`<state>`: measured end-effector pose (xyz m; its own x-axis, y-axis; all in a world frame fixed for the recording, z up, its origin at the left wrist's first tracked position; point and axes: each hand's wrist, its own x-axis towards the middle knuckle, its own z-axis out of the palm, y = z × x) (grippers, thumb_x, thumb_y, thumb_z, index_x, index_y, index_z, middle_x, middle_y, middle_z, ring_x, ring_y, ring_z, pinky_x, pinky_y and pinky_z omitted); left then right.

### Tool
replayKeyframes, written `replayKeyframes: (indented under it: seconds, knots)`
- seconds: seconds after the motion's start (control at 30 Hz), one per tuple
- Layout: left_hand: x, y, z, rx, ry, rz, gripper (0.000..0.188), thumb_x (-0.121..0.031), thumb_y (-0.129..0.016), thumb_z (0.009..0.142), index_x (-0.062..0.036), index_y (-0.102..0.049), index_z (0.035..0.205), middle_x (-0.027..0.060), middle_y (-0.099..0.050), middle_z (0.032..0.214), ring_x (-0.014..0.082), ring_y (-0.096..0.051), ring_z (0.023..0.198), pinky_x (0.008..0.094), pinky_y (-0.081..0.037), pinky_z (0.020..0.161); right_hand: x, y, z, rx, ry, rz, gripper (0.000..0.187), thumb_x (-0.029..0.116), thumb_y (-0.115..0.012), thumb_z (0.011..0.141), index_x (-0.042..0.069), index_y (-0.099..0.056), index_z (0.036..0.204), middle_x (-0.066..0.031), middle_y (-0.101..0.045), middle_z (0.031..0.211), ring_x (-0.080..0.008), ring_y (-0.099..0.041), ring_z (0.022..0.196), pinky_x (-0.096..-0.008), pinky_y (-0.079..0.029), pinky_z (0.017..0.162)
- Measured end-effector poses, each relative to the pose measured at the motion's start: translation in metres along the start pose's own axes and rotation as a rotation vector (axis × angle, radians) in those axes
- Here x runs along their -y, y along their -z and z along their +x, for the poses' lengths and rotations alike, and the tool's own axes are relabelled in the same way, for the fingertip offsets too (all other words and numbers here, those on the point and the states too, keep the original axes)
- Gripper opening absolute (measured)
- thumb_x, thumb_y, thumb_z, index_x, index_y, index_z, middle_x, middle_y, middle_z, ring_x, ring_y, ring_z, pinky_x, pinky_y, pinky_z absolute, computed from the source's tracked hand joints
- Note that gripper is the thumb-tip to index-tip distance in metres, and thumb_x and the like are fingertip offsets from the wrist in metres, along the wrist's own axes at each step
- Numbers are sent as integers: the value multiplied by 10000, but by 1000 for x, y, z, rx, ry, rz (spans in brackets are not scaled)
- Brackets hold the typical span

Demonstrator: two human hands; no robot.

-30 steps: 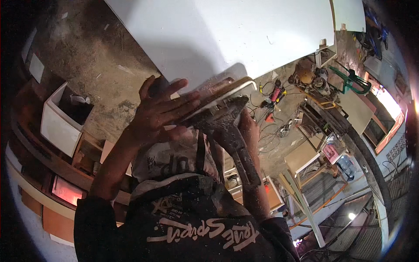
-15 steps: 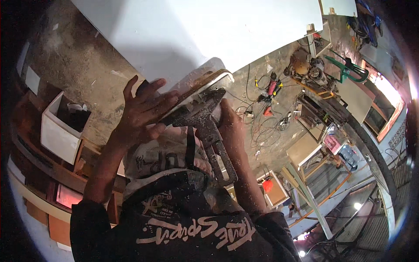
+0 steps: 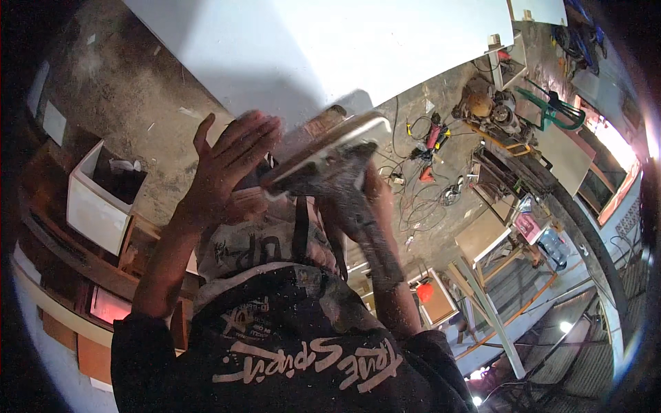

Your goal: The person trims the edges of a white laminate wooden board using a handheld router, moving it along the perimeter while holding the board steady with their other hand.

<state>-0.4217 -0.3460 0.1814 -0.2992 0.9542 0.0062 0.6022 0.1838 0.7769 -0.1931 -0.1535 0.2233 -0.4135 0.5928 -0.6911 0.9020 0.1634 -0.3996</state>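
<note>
A dusty dark-grey metal tool (image 3: 337,172) is raised in front of my chest, blurred by motion. Its long arm slants down to the right; the wide end carries a flat piece with a pale rim (image 3: 344,141). I cannot make out the tool's exact kind. My right hand (image 3: 375,196) is closed round its right side, partly hidden behind it. My left hand (image 3: 231,162) is raised at the tool's left end, fingers stretched out and thumb apart. Whether its lower fingers touch the tool is hidden.
A large white panel (image 3: 385,48) lies just ahead, its near corner beyond the tool. Cables and a red-and-black power tool (image 3: 434,138) lie on the floor to the right, near a dusty machine (image 3: 492,107). A white open box (image 3: 100,199) stands at left.
The tool has shifted to the right and tilted, its arm now blurred. My left hand's fingers have straightened and drawn back from the tool's upper face. My right hand still grips it.
</note>
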Motion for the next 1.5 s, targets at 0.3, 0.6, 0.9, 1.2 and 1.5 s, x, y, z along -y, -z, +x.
replayKeyframes:
  seconds: [0.3, 0.6, 0.9, 1.2, 1.5]
  knots:
    - [-52, -6, 37, 77, 116, 178, 805, -690, -365, 992, -80, -475, 1505, 194, -439, 1553, 281, -410, 1452, 545, -205, 1225, -99, 25, -48, 5, -48, 274, 241, 258, -640, 936, 65, -632, 1079, -56, -692, 995, -217, -657, 875, -412, -535, 755]
    - [-16, -14, -13, -65, -224, -59, 593, -481, -731, 900, -129, -591, 1356, 49, -644, 1302, 245, -575, 1280, 552, -315, 1178, -121, 41, -50, -73, -300, 807, 245, 264, -739, 838, 80, -665, 982, -54, -713, 929, -218, -656, 793, -378, -523, 725]
    - [-8, 26, 39, 122, -112, -11, 1150, -905, -461, 794, -109, -270, 1602, 138, -359, 1613, 303, -286, 1524, 544, -111, 1259, 43, 22, -16, -58, 45, -194, 540, 286, -814, 805, 98, -544, 1233, -212, -693, 1036, -397, -699, 952, -462, -530, 764]
    - [-4, -1, 28, 209, -83, 77, 1013, -765, -610, 811, -220, -306, 1609, 46, -333, 1654, 270, -289, 1524, 602, -7, 1217, 79, 28, 0, 30, 33, -183, 475, 246, -781, 824, 93, -536, 1201, -234, -691, 1000, -487, -669, 946, -559, -507, 745]
    - [2, 0, 26, 240, -105, 10, 854, -728, -499, 910, -234, -354, 1591, 35, -355, 1647, 265, -294, 1525, 585, 40, 1214, 75, 19, -1, 33, 61, -125, 623, 300, -849, 757, 74, -540, 1248, -245, -691, 1012, -466, -680, 950, -526, -529, 772]
